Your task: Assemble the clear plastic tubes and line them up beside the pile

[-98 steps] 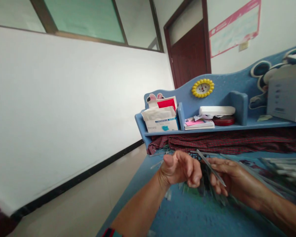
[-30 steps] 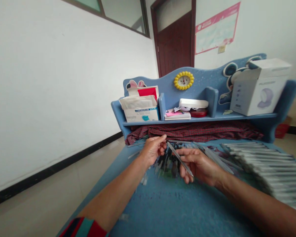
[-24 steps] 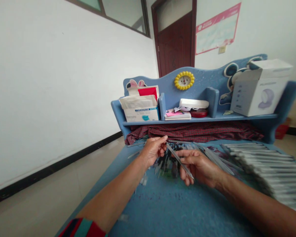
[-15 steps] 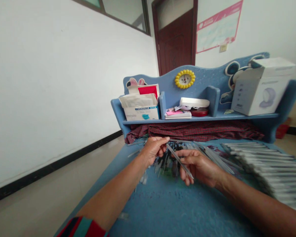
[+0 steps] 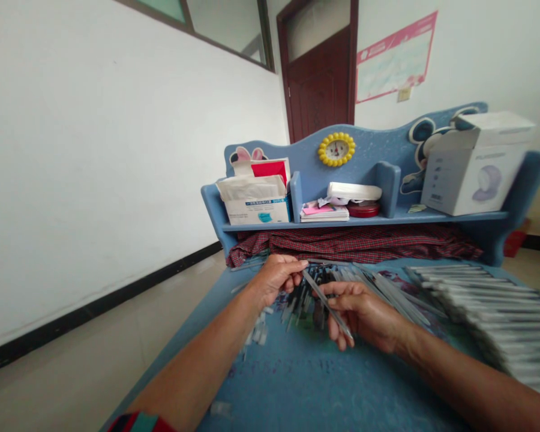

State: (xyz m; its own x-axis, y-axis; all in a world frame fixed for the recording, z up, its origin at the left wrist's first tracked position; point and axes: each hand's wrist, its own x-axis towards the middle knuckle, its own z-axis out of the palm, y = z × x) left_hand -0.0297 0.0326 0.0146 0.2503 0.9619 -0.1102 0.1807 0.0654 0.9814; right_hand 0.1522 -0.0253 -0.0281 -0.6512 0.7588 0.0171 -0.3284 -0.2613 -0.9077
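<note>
A slim, clear pen [image 5: 328, 304] slants between my hands over the desk. My left hand [image 5: 276, 279] is closed, its thumb and finger pinching at the pen's upper end. Lower down, my right hand [image 5: 366, 309] grips the barrel between thumb and fingers, with the pointed end sticking out below. Behind and under the hands lies a loose heap of dark, thin pen parts [image 5: 302, 300]. Clear tubes [image 5: 398, 294] are spread beyond my right hand. Small whitish pieces [image 5: 258, 331], perhaps caps, lie near my left forearm.
A thick stack of pens [image 5: 486, 312] covers the desk's right side. Along the back runs a blue shelf [image 5: 252, 227] with a mask box [image 5: 256, 207], a yellow clock [image 5: 336, 149] and a white carton [image 5: 472, 174]. Checked cloth [image 5: 355, 245] is bunched beneath it.
The view has tilted slightly, so the scene sits a little lower. Both hands keep nearly the same hold on the pen.
</note>
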